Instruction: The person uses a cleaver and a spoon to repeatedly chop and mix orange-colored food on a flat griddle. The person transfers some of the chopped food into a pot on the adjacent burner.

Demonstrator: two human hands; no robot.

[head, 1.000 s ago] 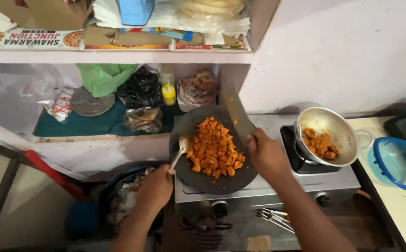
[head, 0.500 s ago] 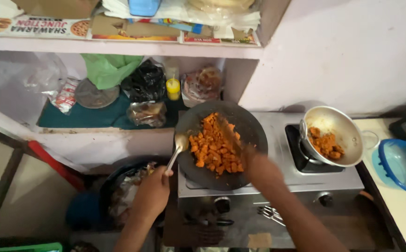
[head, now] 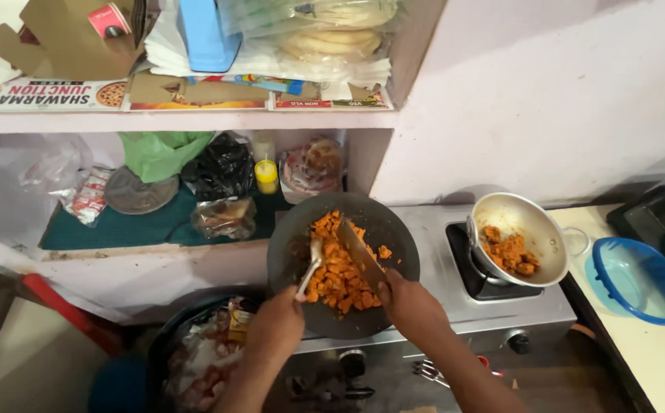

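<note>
Fingers of the left hand [head: 277, 325] close around a metal spoon [head: 309, 268]; fingers of the right hand [head: 411, 306] grip a flat steel blade [head: 360, 252]. Both tools work in the orange food pieces [head: 339, 268] heaped on the round dark griddle pan [head: 394, 229] over the steel stove [head: 440, 229]. Risk: pieces pushed by the blade may slide over the shallow rim, and both hands sit close to hot metal. Fingertips and tool handles are hidden. Beyond, a tilted steel bowl [head: 528, 222] holds more orange pieces; the burner under it is obscured.
</note>
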